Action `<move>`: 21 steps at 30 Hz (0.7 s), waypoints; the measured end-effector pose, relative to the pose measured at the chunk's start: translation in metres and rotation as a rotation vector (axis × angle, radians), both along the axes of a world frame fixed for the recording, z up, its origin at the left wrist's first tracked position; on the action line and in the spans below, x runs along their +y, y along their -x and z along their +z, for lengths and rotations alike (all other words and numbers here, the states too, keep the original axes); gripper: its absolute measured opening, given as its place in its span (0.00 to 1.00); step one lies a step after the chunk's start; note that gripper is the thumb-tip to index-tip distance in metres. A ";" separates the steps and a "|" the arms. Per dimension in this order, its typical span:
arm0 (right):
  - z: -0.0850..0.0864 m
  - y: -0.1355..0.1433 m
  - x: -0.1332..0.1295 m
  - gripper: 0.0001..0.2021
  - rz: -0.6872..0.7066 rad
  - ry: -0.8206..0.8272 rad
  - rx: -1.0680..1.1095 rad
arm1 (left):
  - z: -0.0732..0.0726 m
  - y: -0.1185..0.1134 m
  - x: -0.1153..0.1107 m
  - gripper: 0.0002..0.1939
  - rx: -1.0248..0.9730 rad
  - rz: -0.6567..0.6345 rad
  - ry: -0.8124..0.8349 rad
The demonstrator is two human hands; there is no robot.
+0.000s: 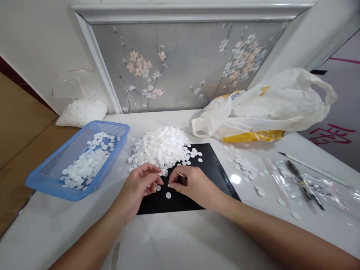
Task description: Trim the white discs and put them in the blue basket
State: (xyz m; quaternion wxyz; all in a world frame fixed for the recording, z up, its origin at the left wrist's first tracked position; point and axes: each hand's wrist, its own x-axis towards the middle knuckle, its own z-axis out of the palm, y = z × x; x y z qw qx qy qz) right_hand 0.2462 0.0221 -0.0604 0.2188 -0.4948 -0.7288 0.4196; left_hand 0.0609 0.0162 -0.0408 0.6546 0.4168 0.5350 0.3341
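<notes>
Over a black board (222, 183), my left hand (142, 183) is closed with its fingers curled and the thumb near the index finger. White bits show at its fingertips, but I cannot make out what it holds. Facing it, my right hand (191, 183) pinches at a small white disc between thumb and index finger. A thin dark-tipped thing shows inside its curled fingers, mostly hidden. Beneath the hands a loose white disc (168, 195) lies flat on the board. Just behind them rises a large heap of white discs (165, 144), spilling onto the board's far edge.
At left stands a blue basket (60, 192) with more discs inside; behind it leans a clear bag of white pieces (81, 112). A white plastic bag (264, 112) lies at back right. On the right are scattered discs (246, 167), clear packets and a black pen (305, 183).
</notes>
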 end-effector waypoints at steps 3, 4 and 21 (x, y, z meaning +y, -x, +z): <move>0.009 -0.001 -0.002 0.05 -0.107 0.138 0.132 | -0.002 -0.009 -0.005 0.15 0.128 -0.126 -0.073; 0.011 -0.001 -0.003 0.05 -0.131 0.169 0.167 | -0.002 -0.011 -0.006 0.15 0.126 -0.155 -0.088; 0.017 -0.026 -0.014 0.22 0.035 -0.240 -0.154 | 0.004 -0.012 -0.012 0.13 -0.143 -0.019 0.204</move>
